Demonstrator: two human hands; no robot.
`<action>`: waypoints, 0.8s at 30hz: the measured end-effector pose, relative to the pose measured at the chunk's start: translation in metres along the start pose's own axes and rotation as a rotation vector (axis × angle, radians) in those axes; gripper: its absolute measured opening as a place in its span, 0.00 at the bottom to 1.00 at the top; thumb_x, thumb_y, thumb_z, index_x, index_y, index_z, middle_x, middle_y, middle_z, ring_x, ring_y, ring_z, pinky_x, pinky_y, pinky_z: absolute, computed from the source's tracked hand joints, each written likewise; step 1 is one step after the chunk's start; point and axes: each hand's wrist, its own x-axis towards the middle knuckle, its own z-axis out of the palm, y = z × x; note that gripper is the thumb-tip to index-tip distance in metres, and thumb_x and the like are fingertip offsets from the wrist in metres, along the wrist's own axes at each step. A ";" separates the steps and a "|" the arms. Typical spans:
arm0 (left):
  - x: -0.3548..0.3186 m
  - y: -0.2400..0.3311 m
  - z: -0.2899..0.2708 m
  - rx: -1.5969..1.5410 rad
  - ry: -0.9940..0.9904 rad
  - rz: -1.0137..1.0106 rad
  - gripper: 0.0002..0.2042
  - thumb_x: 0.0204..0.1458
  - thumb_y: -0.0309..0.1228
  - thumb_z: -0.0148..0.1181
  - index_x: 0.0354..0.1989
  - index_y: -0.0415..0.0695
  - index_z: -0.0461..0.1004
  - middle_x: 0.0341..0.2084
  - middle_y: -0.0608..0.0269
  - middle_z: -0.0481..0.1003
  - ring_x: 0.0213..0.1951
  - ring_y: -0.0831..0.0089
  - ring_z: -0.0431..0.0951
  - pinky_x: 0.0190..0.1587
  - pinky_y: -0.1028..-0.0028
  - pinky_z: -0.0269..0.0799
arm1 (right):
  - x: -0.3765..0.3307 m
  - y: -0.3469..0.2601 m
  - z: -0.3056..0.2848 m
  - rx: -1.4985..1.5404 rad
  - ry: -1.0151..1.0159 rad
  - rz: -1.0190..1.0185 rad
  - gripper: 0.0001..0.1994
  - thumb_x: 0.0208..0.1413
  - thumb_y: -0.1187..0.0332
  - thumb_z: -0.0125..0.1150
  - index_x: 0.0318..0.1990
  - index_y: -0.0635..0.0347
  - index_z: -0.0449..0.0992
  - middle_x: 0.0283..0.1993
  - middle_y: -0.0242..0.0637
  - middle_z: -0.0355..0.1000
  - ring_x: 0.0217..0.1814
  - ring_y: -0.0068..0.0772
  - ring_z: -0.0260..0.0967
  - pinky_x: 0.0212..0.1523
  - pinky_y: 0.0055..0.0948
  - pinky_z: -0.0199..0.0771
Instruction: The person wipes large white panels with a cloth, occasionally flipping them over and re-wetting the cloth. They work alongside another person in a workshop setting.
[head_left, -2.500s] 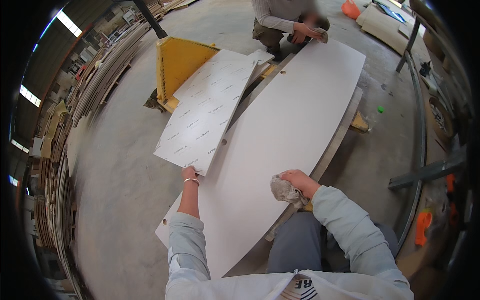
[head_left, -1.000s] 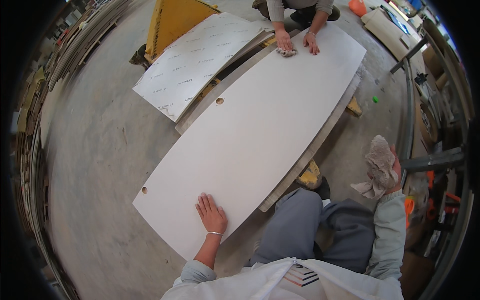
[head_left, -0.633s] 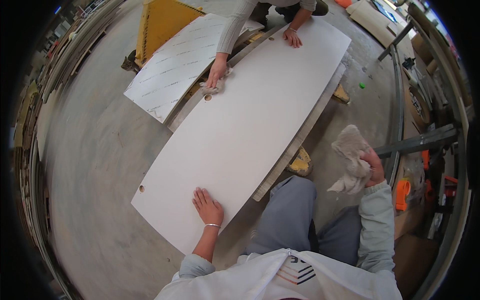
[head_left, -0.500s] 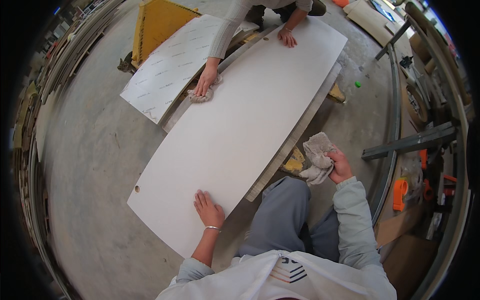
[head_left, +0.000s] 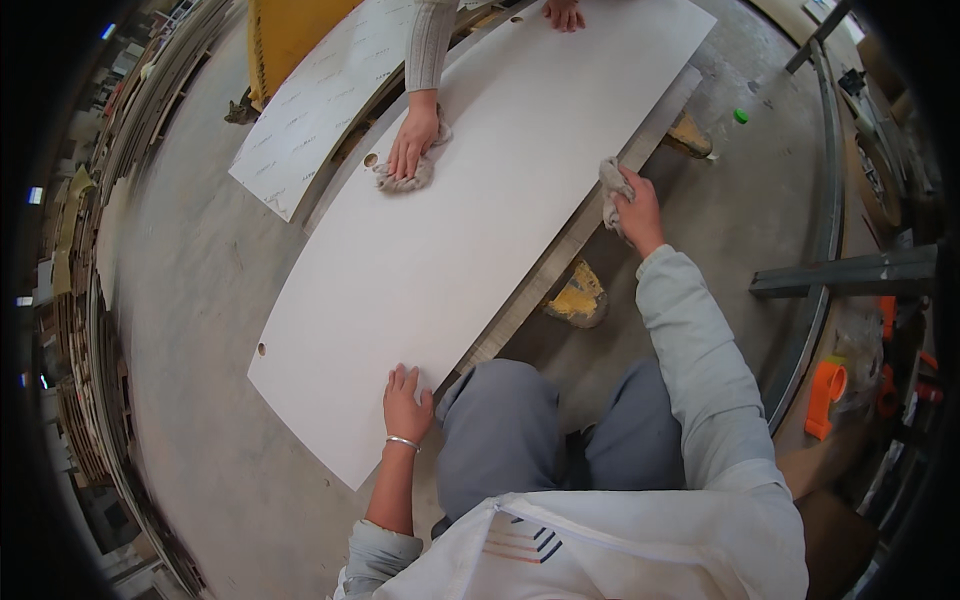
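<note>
A long white panel (head_left: 400, 290) with small round holes along its far edge lies in front of me on a stack of boards. My left hand (head_left: 406, 408), with a silver bangle at the wrist, rests flat on the panel's near end, fingers spread. In my right hand (head_left: 640, 208) is a crumpled grey-beige rag (head_left: 611, 192), held at the panel's right long edge. Across from me, another person's hand (head_left: 413, 145) presses a similar rag (head_left: 403, 178) on the panel beside a hole. That person's other hand (head_left: 565, 14) lies at the far end.
A second white sheet with faint print (head_left: 318, 108) lies beyond the panel, near a yellow pallet jack (head_left: 285, 45). Yellow-tipped forks (head_left: 578, 296) stick out below the boards. At right stands a steel frame (head_left: 845, 274) with an orange tape dispenser (head_left: 824, 398). Stacked boards (head_left: 100, 290) line the left.
My right hand has brought the rag up and forward, from beside my knee to the panel's edge. The other person's rag has slid onto the panel, uncovering a hole. My view has shifted.
</note>
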 end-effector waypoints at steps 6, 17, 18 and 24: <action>-0.063 0.002 -0.009 -0.372 0.140 -0.331 0.15 0.63 0.22 0.52 0.54 0.35 0.79 0.58 0.42 0.76 0.62 0.52 0.76 0.65 0.63 0.70 | -0.087 -0.068 0.102 -0.352 -0.437 -0.507 0.15 0.49 0.72 0.60 0.45 0.54 0.81 0.49 0.42 0.70 0.50 0.48 0.68 0.50 0.43 0.75; -0.098 0.099 -0.087 -0.448 0.437 -0.306 0.20 0.61 0.15 0.41 0.54 0.35 0.78 0.49 0.50 0.82 0.52 0.58 0.82 0.58 0.68 0.74 | 0.011 -0.029 0.058 -0.486 -0.325 -0.303 0.19 0.49 0.75 0.59 0.51 0.55 0.79 0.50 0.42 0.71 0.54 0.52 0.69 0.49 0.48 0.76; -0.099 0.101 -0.095 -0.456 0.445 -0.369 0.21 0.60 0.15 0.40 0.55 0.35 0.78 0.48 0.50 0.82 0.52 0.59 0.82 0.58 0.69 0.74 | 0.010 -0.026 0.065 -0.496 -0.285 -0.357 0.19 0.49 0.75 0.59 0.51 0.56 0.78 0.50 0.42 0.71 0.54 0.52 0.69 0.50 0.48 0.76; -0.096 0.133 -0.119 -0.410 0.482 -0.103 0.22 0.53 0.12 0.40 0.52 0.34 0.78 0.50 0.47 0.80 0.52 0.56 0.80 0.60 0.65 0.72 | -0.231 -0.130 0.149 -0.222 -0.811 -0.935 0.16 0.54 0.69 0.56 0.50 0.53 0.78 0.52 0.36 0.71 0.56 0.41 0.69 0.55 0.41 0.70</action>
